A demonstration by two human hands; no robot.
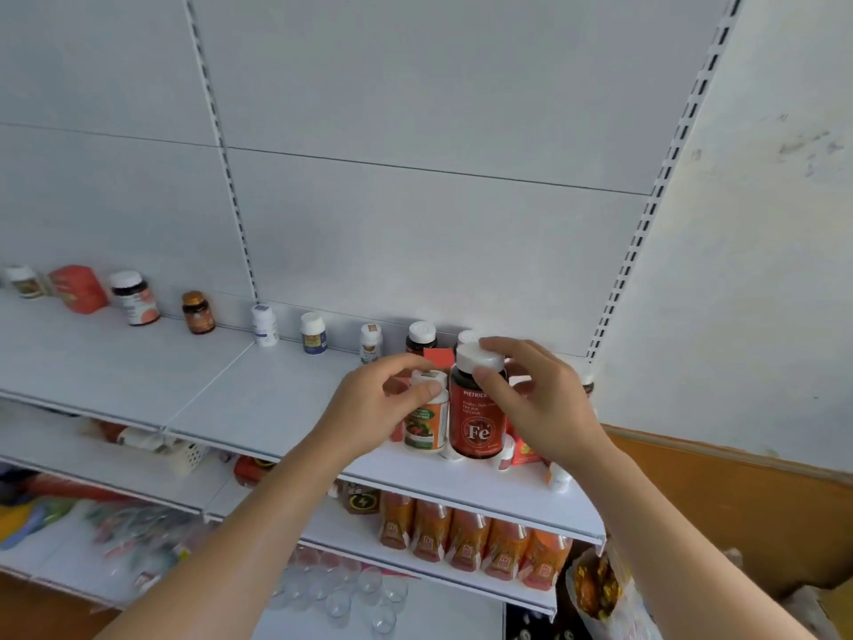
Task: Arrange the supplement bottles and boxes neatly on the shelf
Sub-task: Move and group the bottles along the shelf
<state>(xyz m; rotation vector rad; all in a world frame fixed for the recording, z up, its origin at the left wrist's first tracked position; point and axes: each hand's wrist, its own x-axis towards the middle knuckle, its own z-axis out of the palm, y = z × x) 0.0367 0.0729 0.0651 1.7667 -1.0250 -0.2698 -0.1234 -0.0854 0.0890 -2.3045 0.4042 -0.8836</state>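
Observation:
On the white top shelf [286,408], my right hand [540,408] grips the white cap of a dark bottle with a red "Fe" label [477,420]. Beside it on the left, my left hand [374,408] holds a smaller white bottle with a green and orange label [424,429] near its cap. Both bottles stand upright near the shelf's front right. Red and orange boxes [524,448] and more small bottles crowd behind and to the right, partly hidden by my hands. A spaced row of bottles [314,333] runs along the back wall, with an orange box [78,288] at far left.
A lower shelf holds a row of orange bottles [461,538] and a white basket [189,455]. Clear plastic cups [351,593] lie below. A bag of yellow goods [595,588] sits at bottom right. The wall [738,270] closes the shelf's right end.

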